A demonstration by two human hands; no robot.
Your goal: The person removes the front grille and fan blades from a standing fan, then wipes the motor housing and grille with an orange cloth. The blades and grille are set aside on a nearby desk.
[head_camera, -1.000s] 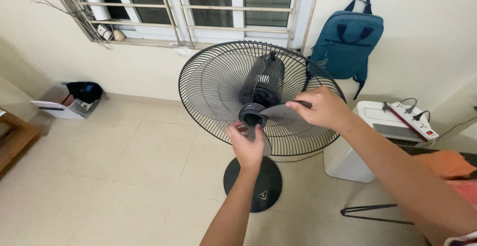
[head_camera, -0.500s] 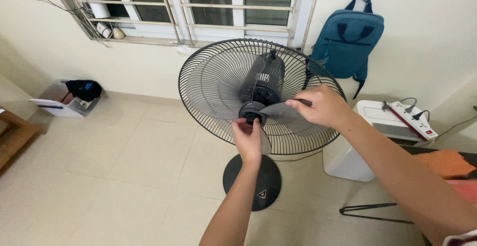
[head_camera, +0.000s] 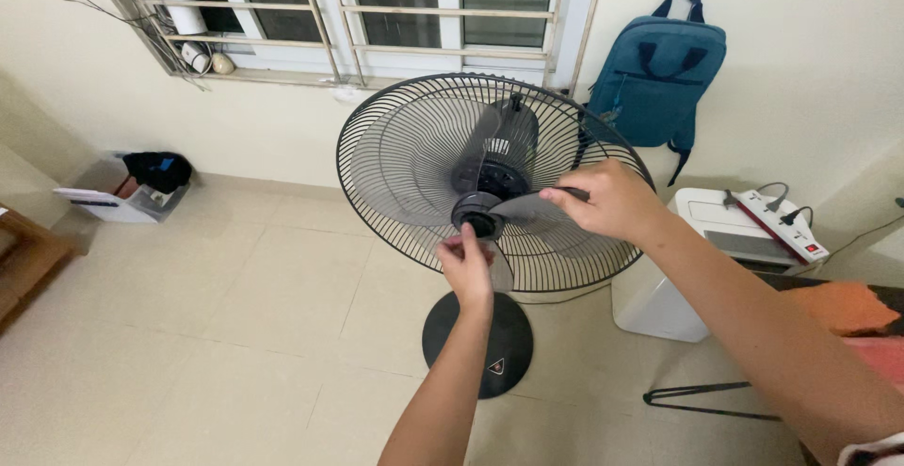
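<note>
Fingers of the left hand point(head_camera: 468, 264) pinch what seems the hub cap point(head_camera: 478, 217) just beyond them, while the right hand point(head_camera: 610, 202) clamps a grey blade point(head_camera: 527, 207) running rightward from it.

A black pedestal fan point(head_camera: 490, 184) stands upright on its round base point(head_camera: 477, 342) on the tiled floor, front guard off and rear wire guard point(head_camera: 395, 155) exposed. Its translucent grey blades point(head_camera: 527, 210) sit on the motor shaft, one pinched at its edge, the black hub cap point(head_camera: 478, 216) touched by fingertips.
</note>
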